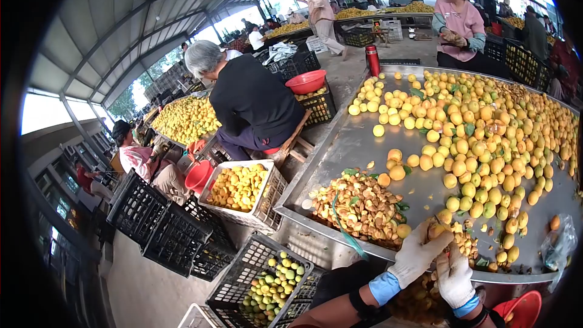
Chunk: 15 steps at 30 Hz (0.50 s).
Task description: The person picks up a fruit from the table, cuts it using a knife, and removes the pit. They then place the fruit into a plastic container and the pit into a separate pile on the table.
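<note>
My left hand (419, 254), in a white work glove, is closed at the metal table's near edge, its fingers around an apricot (436, 229) that is mostly covered. Close beside it, my right hand (454, 279), gloved too, has its fingers curled; what they hold is hidden. Small cut yellow pieces (465, 244) lie just past the right hand. Left of my hands is a heap of brownish-orange split pieces (358, 209). Whole apricots (480, 146) spread over the far and right parts of the metal table (331, 173).
A clear plastic bag (559, 243) lies at the table's right edge, a red flask (372, 61) at its far corner. Below right is a red bucket (523, 308). Crates of fruit (234, 291) stand on the left floor. A person in pink (458, 27) sits across; another in black (255, 97) sits left.
</note>
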{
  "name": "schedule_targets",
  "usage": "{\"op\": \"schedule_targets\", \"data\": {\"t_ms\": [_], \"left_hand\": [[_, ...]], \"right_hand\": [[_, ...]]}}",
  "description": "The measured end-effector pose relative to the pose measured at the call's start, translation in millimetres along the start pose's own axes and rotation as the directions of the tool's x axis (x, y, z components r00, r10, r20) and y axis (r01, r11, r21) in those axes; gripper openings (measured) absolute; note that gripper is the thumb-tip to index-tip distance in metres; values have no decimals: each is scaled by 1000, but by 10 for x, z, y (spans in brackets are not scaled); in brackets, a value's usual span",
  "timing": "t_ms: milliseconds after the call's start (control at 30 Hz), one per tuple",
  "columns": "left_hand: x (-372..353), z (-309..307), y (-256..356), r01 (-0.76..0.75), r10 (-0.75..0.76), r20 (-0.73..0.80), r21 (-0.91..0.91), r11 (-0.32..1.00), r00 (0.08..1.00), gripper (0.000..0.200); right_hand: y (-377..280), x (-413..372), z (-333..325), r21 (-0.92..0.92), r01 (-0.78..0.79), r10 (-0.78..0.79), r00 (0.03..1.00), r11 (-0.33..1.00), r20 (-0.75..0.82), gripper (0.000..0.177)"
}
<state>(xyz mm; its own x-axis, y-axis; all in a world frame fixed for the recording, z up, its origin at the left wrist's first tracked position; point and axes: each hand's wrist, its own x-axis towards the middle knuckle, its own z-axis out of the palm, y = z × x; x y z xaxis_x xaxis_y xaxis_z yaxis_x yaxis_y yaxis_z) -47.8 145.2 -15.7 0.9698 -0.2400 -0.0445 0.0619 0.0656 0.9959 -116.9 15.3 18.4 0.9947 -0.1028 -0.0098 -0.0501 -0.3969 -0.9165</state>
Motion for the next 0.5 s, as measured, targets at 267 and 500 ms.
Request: {"op": "schedule_targets", "data": {"t_ms": [267,500], "left_hand": [[-32,-114,271,-25,23,20,109,994,1000,68],[-90,-101,229,6,-6,5,3,1000,1000,63]], "right_hand": [[12,69,-75,59,-239,232,967,969,103,24],[19,-93,161,8,-148,148,988,989,-32,37]]}}
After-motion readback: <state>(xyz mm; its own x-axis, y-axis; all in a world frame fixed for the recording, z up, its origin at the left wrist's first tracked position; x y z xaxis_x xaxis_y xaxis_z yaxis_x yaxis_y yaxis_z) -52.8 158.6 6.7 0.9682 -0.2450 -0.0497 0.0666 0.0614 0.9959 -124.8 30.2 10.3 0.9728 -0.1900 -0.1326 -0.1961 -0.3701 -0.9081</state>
